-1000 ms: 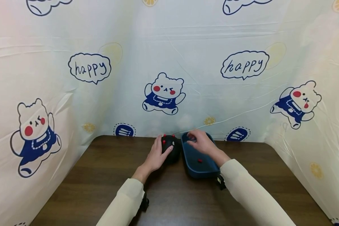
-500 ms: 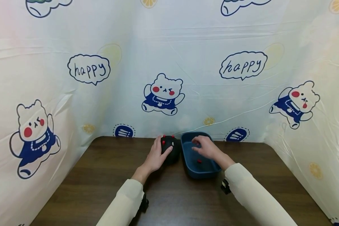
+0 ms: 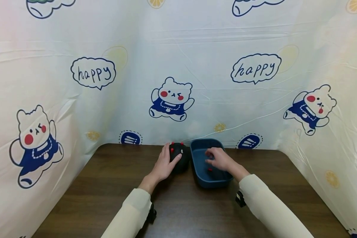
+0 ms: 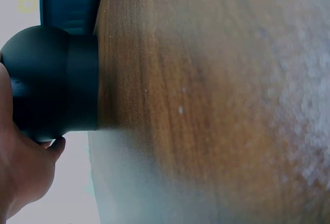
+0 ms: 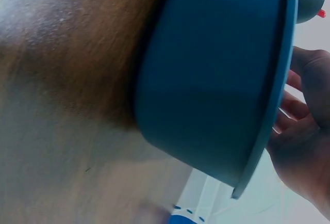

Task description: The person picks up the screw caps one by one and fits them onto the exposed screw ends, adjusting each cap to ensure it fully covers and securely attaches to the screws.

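My left hand point(image 3: 162, 165) cups the side of a black dome point(image 3: 182, 162), its thumb across the front. Small red pegs point(image 3: 172, 150) and one silvery one stick out of the dome's top. In the left wrist view, the dome point(image 4: 49, 82) shows a smooth round top over a straight base on the table. My right hand point(image 3: 220, 159) is over the blue tray point(image 3: 212, 184), fingers bent and apart from the thumb, nothing visible between them. A small red piece point(image 3: 210, 169) lies on the tray floor just below the fingertips. The tray's wall point(image 5: 206, 79) hides the right fingertips in the right wrist view.
The tray stands right beside the dome, near the back edge of the brown wooden table point(image 3: 178, 211). Behind it hangs a pale curtain point(image 3: 208, 109) printed with bears and "happy" bubbles.
My right hand has come back from the tray's far end toward the front and right, closer to the red piece. My left hand has stayed on the dome.
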{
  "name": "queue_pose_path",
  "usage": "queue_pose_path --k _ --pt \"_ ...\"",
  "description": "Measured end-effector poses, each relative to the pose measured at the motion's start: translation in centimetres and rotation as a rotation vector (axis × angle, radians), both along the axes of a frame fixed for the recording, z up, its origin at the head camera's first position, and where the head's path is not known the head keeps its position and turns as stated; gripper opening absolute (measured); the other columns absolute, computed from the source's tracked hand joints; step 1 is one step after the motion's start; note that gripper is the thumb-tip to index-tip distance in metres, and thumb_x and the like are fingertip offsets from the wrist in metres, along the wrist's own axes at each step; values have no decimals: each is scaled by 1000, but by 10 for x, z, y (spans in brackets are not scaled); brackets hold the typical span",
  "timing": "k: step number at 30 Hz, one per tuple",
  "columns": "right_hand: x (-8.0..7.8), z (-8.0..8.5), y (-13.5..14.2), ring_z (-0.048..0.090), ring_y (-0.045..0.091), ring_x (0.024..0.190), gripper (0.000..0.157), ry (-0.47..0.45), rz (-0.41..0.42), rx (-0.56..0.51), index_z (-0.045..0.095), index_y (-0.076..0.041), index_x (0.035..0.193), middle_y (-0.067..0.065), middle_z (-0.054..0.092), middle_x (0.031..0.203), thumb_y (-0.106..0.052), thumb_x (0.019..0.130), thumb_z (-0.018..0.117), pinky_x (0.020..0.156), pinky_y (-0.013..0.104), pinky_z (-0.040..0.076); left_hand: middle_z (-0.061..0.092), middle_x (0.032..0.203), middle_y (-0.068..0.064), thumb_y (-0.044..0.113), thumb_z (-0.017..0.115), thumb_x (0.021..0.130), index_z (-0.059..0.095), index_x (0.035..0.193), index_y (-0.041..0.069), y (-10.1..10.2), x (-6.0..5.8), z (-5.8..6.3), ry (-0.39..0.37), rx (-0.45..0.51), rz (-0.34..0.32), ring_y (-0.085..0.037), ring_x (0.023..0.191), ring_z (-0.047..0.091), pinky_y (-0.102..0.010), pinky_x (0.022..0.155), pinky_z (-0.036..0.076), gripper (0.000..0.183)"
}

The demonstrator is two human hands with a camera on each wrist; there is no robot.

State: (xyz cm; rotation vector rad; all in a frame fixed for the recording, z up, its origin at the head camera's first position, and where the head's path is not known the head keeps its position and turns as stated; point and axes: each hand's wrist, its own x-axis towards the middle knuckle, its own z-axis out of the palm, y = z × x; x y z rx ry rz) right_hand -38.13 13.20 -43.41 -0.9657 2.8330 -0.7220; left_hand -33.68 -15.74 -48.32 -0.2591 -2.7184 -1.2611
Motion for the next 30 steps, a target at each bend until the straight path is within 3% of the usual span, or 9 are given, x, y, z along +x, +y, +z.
queue_pose_path --k 14,23,30 --pt "0 -14 2 57 17 83 23 -81 -2 89 70 -1 116 4 65 94 -9 95 72 78 38 54 9 171 -8 75 43 97 4 165 16 0 2 2 -13 -5 6 -32 152 22 -64 118 26 98" --pt "0 -21 2 61 16 87 19 -125 -1 100 70 -3 113 7 68 100 -6 94 72 83 41 56 9 171 -8 72 44 98 3 165 16 1 1 4 -21 -11 17 -32 151 23 -63 118 27 97" --pt "2 -25 1 59 17 84 17 -130 -20 134 71 -4 111 4 66 95 -7 94 72 83 42 56 10 171 -8 74 44 96 5 165 13 2 3 3 -30 -6 26 -33 151 23 -64 118 26 100"
